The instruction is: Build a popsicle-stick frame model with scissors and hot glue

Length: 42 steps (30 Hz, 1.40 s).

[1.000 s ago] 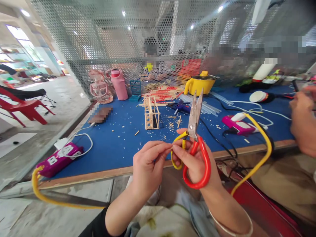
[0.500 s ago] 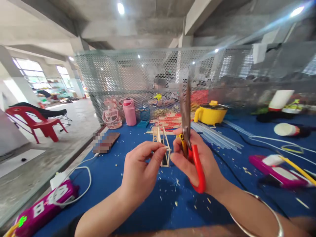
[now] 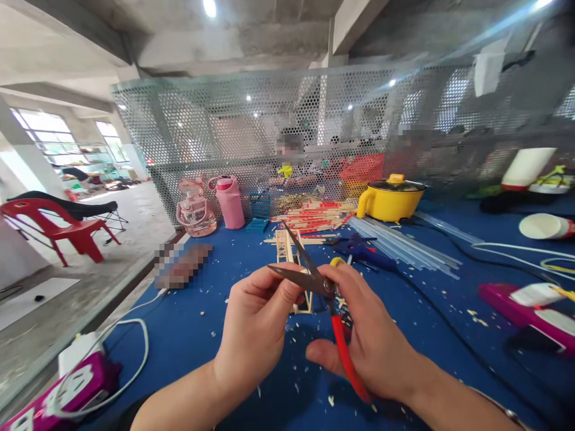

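Observation:
My right hand grips red-and-yellow-handled scissors, blades spread and pointing up-left. My left hand is pinched right beside the blades; what it holds is too small to make out. Both hands hover over a blue table. Just behind them stands a small frame of wooden sticks.
A pile of red-tipped sticks, clear glue rods, a blue glue gun, a yellow pot and pink bottles lie further back. Magenta power strips sit at left and right. People sit behind a mesh screen.
The scissors swung from upright with blades together to tilted left with blades spread. My hands dropped lower over the table. The view has risen since one second ago.

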Motion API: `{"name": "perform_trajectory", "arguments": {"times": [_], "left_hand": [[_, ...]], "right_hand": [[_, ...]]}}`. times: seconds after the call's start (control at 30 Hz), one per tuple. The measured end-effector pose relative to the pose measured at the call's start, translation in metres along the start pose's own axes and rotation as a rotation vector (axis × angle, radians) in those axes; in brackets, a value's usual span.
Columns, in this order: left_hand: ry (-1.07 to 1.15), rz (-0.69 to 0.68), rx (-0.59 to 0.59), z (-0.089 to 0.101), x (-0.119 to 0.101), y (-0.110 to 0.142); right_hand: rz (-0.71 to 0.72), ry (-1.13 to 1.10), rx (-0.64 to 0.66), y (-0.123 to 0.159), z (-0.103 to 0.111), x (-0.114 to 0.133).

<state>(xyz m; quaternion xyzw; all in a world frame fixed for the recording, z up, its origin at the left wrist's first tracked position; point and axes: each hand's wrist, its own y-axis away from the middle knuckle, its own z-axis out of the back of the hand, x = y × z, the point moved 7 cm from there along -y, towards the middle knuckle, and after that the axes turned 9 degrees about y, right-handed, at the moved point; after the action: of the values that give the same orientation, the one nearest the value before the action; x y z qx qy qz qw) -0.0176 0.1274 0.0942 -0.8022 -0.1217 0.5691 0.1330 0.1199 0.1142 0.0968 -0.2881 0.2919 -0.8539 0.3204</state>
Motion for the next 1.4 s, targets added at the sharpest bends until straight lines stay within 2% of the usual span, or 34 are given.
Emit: {"name": "perform_trajectory", "arguments": {"times": [0.2, 0.4, 0.6, 0.93, 1.03, 1.23, 1.33, 1.4], "left_hand": [[0.053, 0.032, -0.015, -0.001, 0.002, 0.004], [0.175, 0.09, 0.026, -0.001, 0.008, 0.008], [0.2, 0.12, 0.09, 0.003, 0.011, 0.012], [-0.017, -0.041, 0.106, 0.009, -0.004, 0.015], [-0.016, -0.052, 0.131, 0.009, -0.005, 0.015], [0.014, 0.02, 0.133, 0.012, 0.001, 0.016], [0.077, 0.074, 0.097, 0.013, 0.007, 0.015], [0.138, 0.1, 0.062, 0.014, 0.011, 0.013]], "right_hand": [[-0.003, 0.092, 0.011, 0.002, -0.003, 0.0], [0.022, 0.025, 0.032, 0.003, -0.004, 0.002], [0.077, -0.057, 0.045, 0.003, -0.007, 0.007], [0.088, -0.002, 0.002, 0.003, -0.003, 0.012], [0.093, -0.003, -0.006, 0.004, -0.003, 0.01], [0.088, -0.119, 0.043, 0.005, -0.007, 0.002], [0.012, -0.145, 0.058, 0.005, -0.009, -0.002], [-0.027, -0.121, 0.021, 0.005, -0.007, -0.002]]}}
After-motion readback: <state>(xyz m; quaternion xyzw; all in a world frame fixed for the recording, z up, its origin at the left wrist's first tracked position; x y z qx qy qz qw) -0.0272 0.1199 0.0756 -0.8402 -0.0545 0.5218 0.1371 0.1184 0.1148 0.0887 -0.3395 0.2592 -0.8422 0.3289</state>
